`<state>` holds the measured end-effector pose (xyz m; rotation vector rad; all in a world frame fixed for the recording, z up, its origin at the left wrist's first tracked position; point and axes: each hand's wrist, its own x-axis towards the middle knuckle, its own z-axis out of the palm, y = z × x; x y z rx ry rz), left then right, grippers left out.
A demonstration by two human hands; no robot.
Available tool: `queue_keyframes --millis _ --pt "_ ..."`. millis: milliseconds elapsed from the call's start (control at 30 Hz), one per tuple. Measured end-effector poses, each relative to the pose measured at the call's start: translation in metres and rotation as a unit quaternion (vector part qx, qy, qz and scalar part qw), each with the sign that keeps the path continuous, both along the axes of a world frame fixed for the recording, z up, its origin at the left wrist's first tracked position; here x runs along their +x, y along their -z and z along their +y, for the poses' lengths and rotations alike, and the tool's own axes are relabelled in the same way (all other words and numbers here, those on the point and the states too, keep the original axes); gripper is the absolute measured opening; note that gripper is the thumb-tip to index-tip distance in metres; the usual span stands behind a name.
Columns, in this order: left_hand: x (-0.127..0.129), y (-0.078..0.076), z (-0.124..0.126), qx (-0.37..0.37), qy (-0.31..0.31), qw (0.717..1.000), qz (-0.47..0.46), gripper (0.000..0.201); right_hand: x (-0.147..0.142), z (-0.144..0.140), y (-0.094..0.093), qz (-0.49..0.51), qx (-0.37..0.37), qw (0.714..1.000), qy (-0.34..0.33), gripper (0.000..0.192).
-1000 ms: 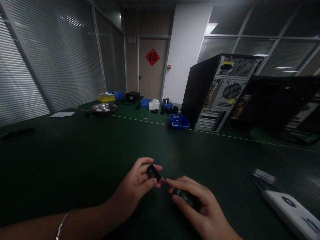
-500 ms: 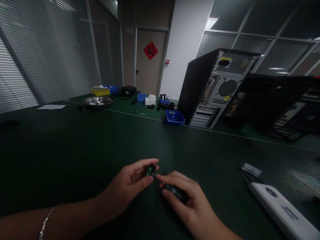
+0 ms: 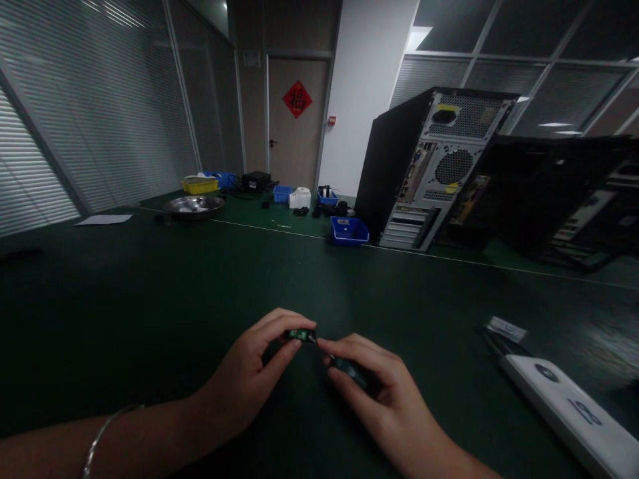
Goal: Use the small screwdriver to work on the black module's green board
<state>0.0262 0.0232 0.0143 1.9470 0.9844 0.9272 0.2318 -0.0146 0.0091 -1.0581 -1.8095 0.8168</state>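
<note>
The left hand [image 3: 249,362] pinches a small green-and-black part [image 3: 299,334] over the worktop [image 3: 200,293]; it looks light, stiff and probably fragile, best held by its edges. A dark tool [image 3: 352,370], likely stiff, sits in the right hand [image 3: 387,386], best gripped around its thick body.
</note>
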Motion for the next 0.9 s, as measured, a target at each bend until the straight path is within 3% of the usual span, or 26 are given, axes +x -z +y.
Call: queue_keyframes --millis 300,633,900 --pt "-0.0014 0.0019 0.0014 0.028 0.015 0.999 0.01 0.02 0.0028 0.0001 0.002 -0.003 0.014 1.0 -0.027 0.033" --pt "-0.0028 0.0033 0.0053 -0.008 0.051 0.995 -0.081 0.019 0.0029 0.0001 0.0001 0.055 0.044 0.997 -0.042 0.041" --pt "-0.0044 0.0047 0.0058 -0.058 0.047 0.994 -0.085 0.015 0.0028 0.0059 -0.0015 0.058 0.03 0.996 -0.06 0.037"
